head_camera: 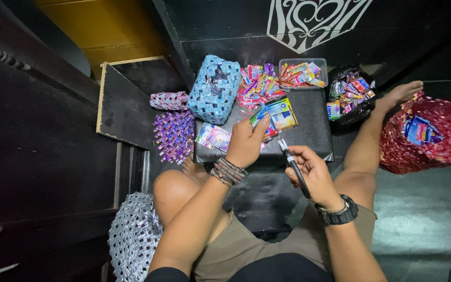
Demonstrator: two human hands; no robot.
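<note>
I sit on the floor before a low black padded stool (313, 133). My left hand (245, 143), with bracelets at the wrist, pinches a flat colourful wrapper (276, 115) over the stool top. My right hand (311, 172), with a black watch on its wrist, grips a black utility knife (293, 164), its blade tip pointing up toward the wrapper's lower edge. Another pink-and-blue wrapper (213, 137) lies flat on the stool by my left hand.
A woven blue bag (213, 89), a pile of folded wrappers (259, 83), a clear tub of wrappers (303, 73) and a black bag of wrappers (348, 94) lie beyond the stool. Purple woven pieces (173, 133) sit left, a red woven basket (429, 136) right, a silver woven piece (131, 237) by my knee.
</note>
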